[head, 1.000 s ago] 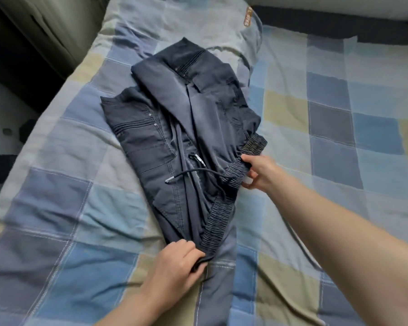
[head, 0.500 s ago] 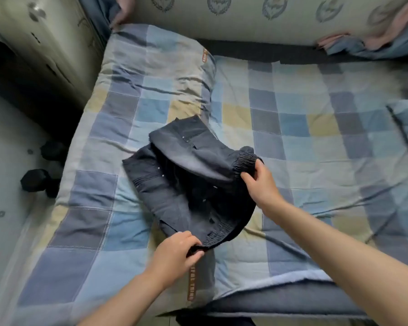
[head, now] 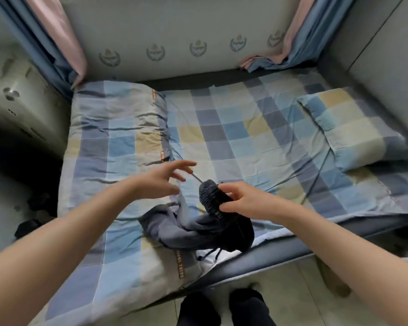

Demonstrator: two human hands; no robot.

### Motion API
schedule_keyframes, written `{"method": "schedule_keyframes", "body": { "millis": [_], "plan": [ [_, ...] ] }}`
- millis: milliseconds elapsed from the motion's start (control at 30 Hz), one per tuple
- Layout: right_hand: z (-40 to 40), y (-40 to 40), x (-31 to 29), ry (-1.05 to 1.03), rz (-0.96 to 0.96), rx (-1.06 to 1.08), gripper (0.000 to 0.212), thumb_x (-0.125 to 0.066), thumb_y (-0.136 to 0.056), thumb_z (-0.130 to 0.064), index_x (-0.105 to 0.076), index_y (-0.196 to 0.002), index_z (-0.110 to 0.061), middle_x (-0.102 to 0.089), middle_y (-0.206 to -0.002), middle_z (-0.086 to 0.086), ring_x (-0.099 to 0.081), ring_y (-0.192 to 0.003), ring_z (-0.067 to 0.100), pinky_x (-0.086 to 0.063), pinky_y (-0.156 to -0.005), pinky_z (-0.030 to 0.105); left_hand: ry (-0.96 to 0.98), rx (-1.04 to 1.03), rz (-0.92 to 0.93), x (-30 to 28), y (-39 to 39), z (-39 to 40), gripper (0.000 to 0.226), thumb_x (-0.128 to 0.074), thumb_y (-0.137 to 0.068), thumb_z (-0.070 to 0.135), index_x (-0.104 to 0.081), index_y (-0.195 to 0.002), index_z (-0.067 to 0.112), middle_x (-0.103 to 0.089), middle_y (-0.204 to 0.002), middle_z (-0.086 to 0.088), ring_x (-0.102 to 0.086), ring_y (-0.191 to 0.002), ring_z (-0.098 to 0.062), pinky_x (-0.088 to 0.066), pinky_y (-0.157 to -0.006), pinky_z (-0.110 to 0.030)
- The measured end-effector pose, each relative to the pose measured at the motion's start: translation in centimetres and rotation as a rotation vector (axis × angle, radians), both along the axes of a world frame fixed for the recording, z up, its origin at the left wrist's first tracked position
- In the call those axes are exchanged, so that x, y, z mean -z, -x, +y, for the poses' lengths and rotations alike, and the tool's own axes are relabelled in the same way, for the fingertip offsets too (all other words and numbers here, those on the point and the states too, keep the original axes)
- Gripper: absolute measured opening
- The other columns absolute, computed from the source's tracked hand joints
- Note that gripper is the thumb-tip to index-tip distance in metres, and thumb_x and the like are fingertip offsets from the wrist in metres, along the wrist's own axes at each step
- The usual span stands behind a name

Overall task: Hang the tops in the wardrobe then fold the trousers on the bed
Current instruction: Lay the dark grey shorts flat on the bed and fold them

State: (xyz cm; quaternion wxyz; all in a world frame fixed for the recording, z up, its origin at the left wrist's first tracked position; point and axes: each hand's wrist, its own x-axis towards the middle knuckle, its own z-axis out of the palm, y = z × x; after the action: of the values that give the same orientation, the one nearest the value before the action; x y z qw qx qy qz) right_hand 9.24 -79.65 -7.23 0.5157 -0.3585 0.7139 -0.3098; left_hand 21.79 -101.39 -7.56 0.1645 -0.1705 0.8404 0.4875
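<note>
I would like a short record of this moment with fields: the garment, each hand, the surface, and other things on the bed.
garment: dark trousers, bunched, lifted by the elastic waistband
right hand: grips the waistband
left hand: fingers spread, holds nothing, above the bed
surface: bed with checked cover
other: folded checked quilt on the left side, pillow on the right
</note>
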Motion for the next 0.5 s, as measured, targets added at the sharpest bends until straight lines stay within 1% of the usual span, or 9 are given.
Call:
{"method": "schedule_keyframes", "body": {
  "millis": [33,100,133,167,233,300,367,433,500],
  "plan": [
    [0.7,0.3,-1.3,0.028,0.004,-0.024,0.033,-0.055,-0.085,-0.010,-0.061,-0.117,-0.014,-0.070,-0.110,0.005,-0.065,-0.104,0.015,-0.050,-0.097,0.038,-0.081,0.052,0.011,-1.8,1.3,1.1,0.077,-0.050,-0.080,-0.015,-0.042,-0.141,0.032,-0.053,-0.132,0.010,-0.053,-0.121,-0.004,-0.052,-0.094,-0.028],
    [2.5,1.1,-4.3,0.095,0.047,-0.058,0.021,-0.055,-0.085,-0.005,-0.064,-0.103,-0.011,-0.071,-0.094,0.006,-0.066,-0.088,0.014,-0.051,-0.087,0.036,-0.157,0.217,0.005,-5.0,4.3,4.2,0.077,-0.048,-0.075,-0.016,-0.046,-0.139,0.029,-0.055,-0.133,0.013,-0.049,-0.125,0.002,-0.047,-0.099,-0.022],
    [3.5,1.6,-5.7,0.118,0.074,-0.073,0.014,-0.056,-0.084,-0.005,-0.064,-0.095,-0.011,-0.068,-0.084,0.004,-0.062,-0.081,0.012,-0.050,-0.080,0.035,-0.160,0.299,-0.003,-6.2,5.7,6.0,0.072,-0.048,-0.072,-0.012,-0.053,-0.131,0.029,-0.060,-0.128,0.014,-0.052,-0.122,0.002,-0.047,-0.099,-0.022],
    [4.6,2.3,-6.7,0.138,0.110,-0.091,0.007,-0.058,-0.084,-0.006,-0.063,-0.085,-0.010,-0.061,-0.075,0.001,-0.056,-0.074,0.010,-0.046,-0.073,0.033,-0.125,0.360,-0.011,-7.0,6.9,7.6,0.064,-0.049,-0.068,-0.005,-0.061,-0.118,0.032,-0.065,-0.117,0.016,-0.058,-0.113,0.001,-0.048,-0.096,-0.024],
    [6.9,3.8,-8.6,0.160,0.182,-0.134,0.012,-0.060,-0.083,-0.011,-0.057,-0.072,-0.011,-0.046,-0.067,-0.002,-0.044,-0.066,0.009,-0.036,-0.065,0.032,0.022,0.444,-0.032,-8.1,9.1,10.3,0.042,-0.051,-0.061,0.010,-0.066,-0.092,0.033,-0.068,-0.092,0.011,-0.063,-0.093,-0.010,-0.051,-0.086,-0.035],
    [9.9,5.6,-9.9,0.173,0.187,-0.139,0.015,-0.061,-0.084,-0.016,-0.057,-0.073,-0.007,-0.042,-0.066,0.000,-0.041,-0.065,0.010,-0.033,-0.063,0.032,0.165,0.506,-0.063,-8.7,11.0,12.5,0.028,-0.053,-0.059,0.023,-0.065,-0.084,0.021,-0.063,-0.083,-0.003,-0.060,-0.087,-0.022,-0.048,-0.086,-0.047],
    [12.8,7.4,-10.6,0.190,0.168,-0.104,0.019,-0.062,-0.084,-0.021,-0.062,-0.082,-0.001,-0.048,-0.069,0.004,-0.045,-0.067,0.011,-0.035,-0.064,0.033,0.252,0.517,-0.088,-9.7,12.3,14.1,0.033,-0.052,-0.058,0.027,-0.063,-0.084,0.009,-0.057,-0.080,-0.010,-0.055,-0.083,-0.027,-0.045,-0.081,-0.050],
    [15.7,9.3,-11.2,0.192,0.099,-0.078,0.020,-0.063,-0.082,-0.022,-0.066,-0.091,-0.004,-0.061,-0.078,0.009,-0.056,-0.076,0.014,-0.043,-0.070,0.034,0.236,0.511,-0.095,-11.1,13.8,16.0,0.039,-0.051,-0.057,0.023,-0.059,-0.084,-0.004,-0.049,-0.075,-0.013,-0.047,-0.072,-0.024,-0.038,-0.069,-0.043],
    [18.5,11.2,-11.6,0.207,-0.007,-0.068,0.015,-0.064,-0.083,-0.016,-0.066,-0.094,-0.006,-0.066,-0.084,0.008,-0.061,-0.081,0.014,-0.046,-0.071,0.027,0.189,0.523,-0.089,-13.5,15.3,18.3,0.029,-0.048,-0.057,0.018,-0.051,-0.073,-0.006,-0.039,-0.066,-0.007,-0.037,-0.063,-0.016,-0.029,-0.062,-0.033]
  ]
}}
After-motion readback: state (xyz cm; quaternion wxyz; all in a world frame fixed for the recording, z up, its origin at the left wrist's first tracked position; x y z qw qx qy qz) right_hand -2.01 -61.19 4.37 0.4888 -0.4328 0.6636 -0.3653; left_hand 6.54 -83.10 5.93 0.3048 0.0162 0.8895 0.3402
